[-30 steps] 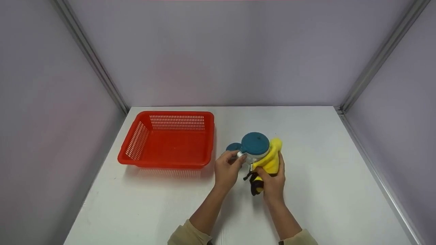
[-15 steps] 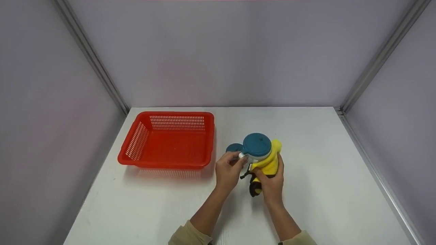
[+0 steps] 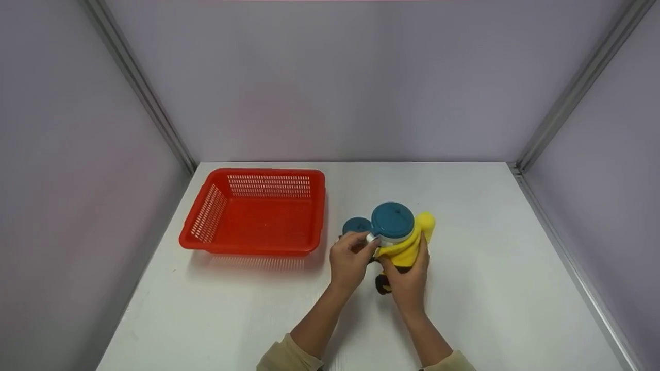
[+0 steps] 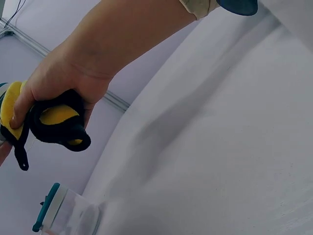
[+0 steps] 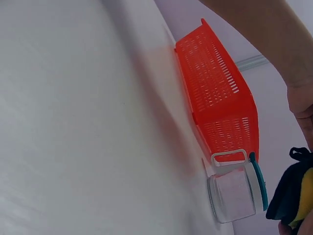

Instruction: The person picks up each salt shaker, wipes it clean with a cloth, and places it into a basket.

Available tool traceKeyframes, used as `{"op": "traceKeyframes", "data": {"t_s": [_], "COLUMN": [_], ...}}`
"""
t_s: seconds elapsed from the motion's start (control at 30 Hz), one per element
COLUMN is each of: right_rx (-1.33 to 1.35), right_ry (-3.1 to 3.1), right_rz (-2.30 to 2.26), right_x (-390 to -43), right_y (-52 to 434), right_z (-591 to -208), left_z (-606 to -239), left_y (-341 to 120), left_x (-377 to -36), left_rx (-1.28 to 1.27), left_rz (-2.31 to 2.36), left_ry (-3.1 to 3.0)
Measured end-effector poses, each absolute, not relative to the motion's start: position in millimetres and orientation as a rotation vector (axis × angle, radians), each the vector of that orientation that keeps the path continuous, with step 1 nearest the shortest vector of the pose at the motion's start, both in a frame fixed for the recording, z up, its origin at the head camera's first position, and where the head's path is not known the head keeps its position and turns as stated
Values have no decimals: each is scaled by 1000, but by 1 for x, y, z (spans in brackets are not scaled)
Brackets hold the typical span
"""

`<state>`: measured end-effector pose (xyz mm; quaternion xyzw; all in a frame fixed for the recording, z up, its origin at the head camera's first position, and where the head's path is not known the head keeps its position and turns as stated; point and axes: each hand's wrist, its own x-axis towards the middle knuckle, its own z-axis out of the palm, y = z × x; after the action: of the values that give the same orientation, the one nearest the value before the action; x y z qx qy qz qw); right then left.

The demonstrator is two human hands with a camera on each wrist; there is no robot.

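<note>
My left hand (image 3: 348, 262) pinches the white handle of a jar with a teal lid (image 3: 393, 220), held above the table. With my right hand (image 3: 411, 283) I hold a yellow cloth (image 3: 405, 252) with black edging against the front and right side of that jar. My right thumb lies across the cloth, and its black end hangs below the hand. In the left wrist view the black edging (image 4: 58, 128) and a dangling loop show under the right hand. Most of the held jar's body is hidden by the cloth and hands.
A second clear jar (image 5: 232, 193) with a teal lid and white handle stands on the table, partly behind my left hand in the head view. To the left sits a red plastic basket (image 3: 251, 252) with slotted sides. Pale walls enclose the white table (image 3: 495, 268).
The held jar has shifted slightly right. The right hand has turned a little and slid left and up with the cloth, whose loop is now mostly hidden in the head view.
</note>
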<state>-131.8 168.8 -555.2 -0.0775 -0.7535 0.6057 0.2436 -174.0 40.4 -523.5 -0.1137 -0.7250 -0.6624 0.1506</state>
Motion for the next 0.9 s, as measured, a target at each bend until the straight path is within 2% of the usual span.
{"op": "traceKeyframes", "data": {"t_s": [0.23, 0.6, 0.9], "right_rx": [-233, -248, -242], "right_ry": [-2023, -1999, -2077], "right_rz": [1696, 1806, 1842], "right_x": [-134, -124, -137], "right_y": [173, 169, 189], "right_z": [-559, -528, -553], "left_z": [-523, -524, -524], "left_y": [40, 38, 32], "left_x": [-173, -172, -174], "left_rx": [-350, -346, -390], "left_rz": [-1908, -1867, -1873], "left_ry": [-2089, -2125, -2143]}}
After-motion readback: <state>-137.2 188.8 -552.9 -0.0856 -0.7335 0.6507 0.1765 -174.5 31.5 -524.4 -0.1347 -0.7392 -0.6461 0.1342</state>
